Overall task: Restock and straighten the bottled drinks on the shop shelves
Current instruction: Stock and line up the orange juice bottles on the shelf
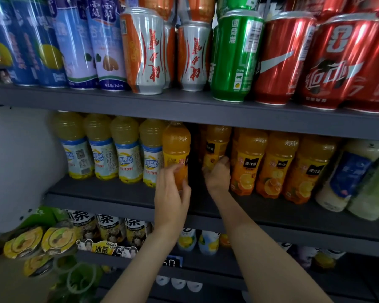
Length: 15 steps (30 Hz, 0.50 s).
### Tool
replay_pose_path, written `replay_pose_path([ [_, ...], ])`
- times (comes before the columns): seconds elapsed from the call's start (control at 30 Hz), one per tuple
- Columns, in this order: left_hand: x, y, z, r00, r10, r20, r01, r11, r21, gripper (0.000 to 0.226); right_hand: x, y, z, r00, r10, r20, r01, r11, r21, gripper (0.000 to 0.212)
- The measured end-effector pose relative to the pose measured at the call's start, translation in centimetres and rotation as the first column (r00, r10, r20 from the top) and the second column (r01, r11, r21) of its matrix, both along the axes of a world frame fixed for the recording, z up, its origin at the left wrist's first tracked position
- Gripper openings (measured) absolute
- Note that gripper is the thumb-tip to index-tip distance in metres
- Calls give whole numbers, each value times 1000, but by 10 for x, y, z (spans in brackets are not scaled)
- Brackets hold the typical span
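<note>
orange juice bottles in clear plastic point(245, 162) stood on the dark grey middle shelf point(123, 193); your left hand point(171, 193) curled around one front bottle point(176, 149), your right hand point(218, 173) gripped another set further back point(217, 143).

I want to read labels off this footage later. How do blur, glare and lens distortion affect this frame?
Head view: wide-angle bending curves the top shelf and leans the red cans outward; glare streaks those cans; the blue cans at far left are smeared; the left hand looks slightly blurred; the gap behind the orange juice bottles is deep shadow.
</note>
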<state>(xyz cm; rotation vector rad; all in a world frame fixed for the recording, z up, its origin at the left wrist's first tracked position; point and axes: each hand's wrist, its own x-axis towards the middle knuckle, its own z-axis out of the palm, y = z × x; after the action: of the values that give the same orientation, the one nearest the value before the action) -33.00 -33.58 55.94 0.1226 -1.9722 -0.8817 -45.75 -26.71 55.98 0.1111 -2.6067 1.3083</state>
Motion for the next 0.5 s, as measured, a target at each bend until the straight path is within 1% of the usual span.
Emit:
replay_pose_path([
  [0.1, -1, -7, -3, 998, 61, -7, -61, 998, 36, 30, 0, 1, 0, 1000, -6, 9, 6, 1000, 1, 59],
  [0.17, 1, -10, -4, 997, 76, -11, -76, 997, 21, 30, 1, 0, -1, 1000, -9, 17, 9, 1000, -5, 59],
  [0.27, 2, -5, -4, 1000, 23, -21, -24, 998, -61, 31, 2, 0, 1, 999, 8, 41, -7, 1000, -13, 58],
  [0.33, -2, 4, -5, 1000, -21, -9, 20, 996, -83, 33, 2, 3, 2, 998, 35, 57, -36, 999, 10, 57],
  [0.4, -9, 16, -4, 998, -67, 12, 68, 996, -66, 35, 1, 8, 3, 997, 64, 48, -66, 997, 40, 55],
  [0.5, -22, 31, -1, 989, -130, 71, 128, 991, 31, 38, 1, 13, 1, 995, 102, 7, -103, 992, 70, 48],
])
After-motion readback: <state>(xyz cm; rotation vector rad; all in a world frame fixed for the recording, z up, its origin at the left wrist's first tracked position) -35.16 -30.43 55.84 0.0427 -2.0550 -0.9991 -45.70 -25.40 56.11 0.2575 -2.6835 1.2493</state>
